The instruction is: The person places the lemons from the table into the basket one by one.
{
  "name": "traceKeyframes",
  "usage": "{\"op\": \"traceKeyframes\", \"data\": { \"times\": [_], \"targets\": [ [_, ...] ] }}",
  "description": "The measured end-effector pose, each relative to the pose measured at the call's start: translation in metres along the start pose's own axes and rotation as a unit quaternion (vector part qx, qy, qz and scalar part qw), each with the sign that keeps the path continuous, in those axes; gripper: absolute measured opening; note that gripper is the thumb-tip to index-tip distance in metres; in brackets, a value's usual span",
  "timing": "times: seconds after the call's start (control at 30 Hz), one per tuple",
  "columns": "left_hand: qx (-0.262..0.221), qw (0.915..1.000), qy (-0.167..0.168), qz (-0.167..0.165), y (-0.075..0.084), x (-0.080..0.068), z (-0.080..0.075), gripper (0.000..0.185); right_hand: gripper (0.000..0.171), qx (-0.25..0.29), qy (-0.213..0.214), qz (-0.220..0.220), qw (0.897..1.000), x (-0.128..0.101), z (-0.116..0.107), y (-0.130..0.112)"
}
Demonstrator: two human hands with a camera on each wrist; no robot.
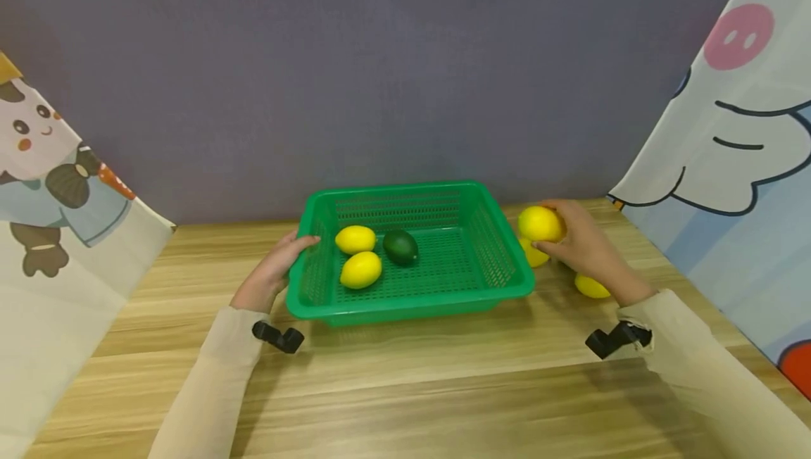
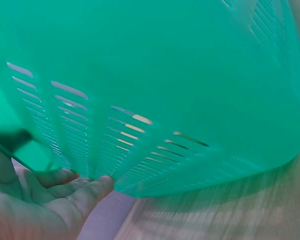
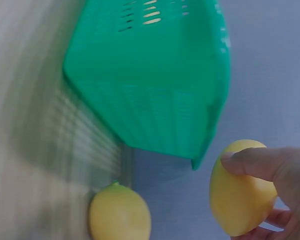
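Hands at a green basket on a wooden counter, grey wall behind, cartoon-print cloths at 9 and 3 o'clock.

The right hand (image 1: pixel 586 244) curls its fingers round a raised lemon (image 1: pixel 540 224) at the basket's (image 1: pixel 500 262) 3 o'clock side; the left hand (image 1: pixel 272 272), fingers loosely spread, touches the basket's 9 o'clock wall. Two loose lemons (image 1: pixel 592 286) lie on the counter (image 1: pixel 405 388) by the right hand. Inside the basket lie two yellow lemons (image 1: pixel 360 269) and a dark green fruit (image 1: pixel 400 246), seen only from the head; the left wrist view shows the fingertips (image 2: pixel 97 185) under the slotted wall.
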State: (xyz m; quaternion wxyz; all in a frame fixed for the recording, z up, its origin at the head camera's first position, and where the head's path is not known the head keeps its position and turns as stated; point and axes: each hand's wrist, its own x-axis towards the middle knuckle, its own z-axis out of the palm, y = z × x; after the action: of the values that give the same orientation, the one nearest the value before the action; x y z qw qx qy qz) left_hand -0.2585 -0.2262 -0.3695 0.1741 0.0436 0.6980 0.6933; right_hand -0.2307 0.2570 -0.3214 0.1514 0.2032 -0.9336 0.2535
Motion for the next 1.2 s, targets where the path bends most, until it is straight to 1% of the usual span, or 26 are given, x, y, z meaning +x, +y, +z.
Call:
{"op": "traceKeyframes", "data": {
  "times": [0.07, 0.17, 0.33, 0.47, 0.63, 0.8, 0.9, 1.03, 1.2],
  "targets": [
    [0.0, 1.0, -0.001, -0.001, 0.0, 0.0, 0.0, 0.057, 0.058, -0.004, 0.002, -0.007, 1.0, 0.005, -0.003, -0.004],
    [-0.001, 1.0, -0.003, -0.001, 0.001, 0.0, 0.0, 0.058, 0.058, -0.01, -0.007, -0.013, 1.0, 0.012, -0.005, -0.012],
    [-0.003, 1.0, -0.004, 0.002, 0.0, 0.0, 0.0, 0.056, 0.059, -0.011, -0.034, -0.014, 0.999, 0.022, -0.006, -0.026],
    [-0.004, 1.0, 0.001, -0.001, 0.0, 0.001, 0.001, 0.054, 0.061, -0.007, -0.062, -0.015, 0.998, 0.03, -0.003, -0.036],
    [-0.002, 1.0, 0.002, -0.004, 0.0, 0.0, 0.001, 0.056, 0.064, 0.009, -0.094, -0.017, 0.995, 0.039, 0.004, -0.048],
    [0.0, 1.0, 0.002, -0.005, 0.001, 0.0, 0.001, 0.057, 0.064, 0.019, -0.119, -0.024, 0.992, 0.042, 0.014, -0.055],
    [-0.001, 1.0, 0.007, -0.005, 0.002, 0.0, 0.002, 0.055, 0.065, 0.021, -0.131, -0.031, 0.991, 0.042, 0.02, -0.058],
    [-0.005, 0.9999, 0.01, -0.002, 0.002, 0.001, 0.002, 0.055, 0.063, 0.037, -0.148, -0.033, 0.988, 0.043, 0.028, -0.062],
    [-0.005, 1.0, 0.007, -0.001, 0.001, 0.0, 0.001, 0.055, 0.063, 0.039, -0.162, -0.038, 0.985, 0.042, 0.038, -0.068]
  ]
}}
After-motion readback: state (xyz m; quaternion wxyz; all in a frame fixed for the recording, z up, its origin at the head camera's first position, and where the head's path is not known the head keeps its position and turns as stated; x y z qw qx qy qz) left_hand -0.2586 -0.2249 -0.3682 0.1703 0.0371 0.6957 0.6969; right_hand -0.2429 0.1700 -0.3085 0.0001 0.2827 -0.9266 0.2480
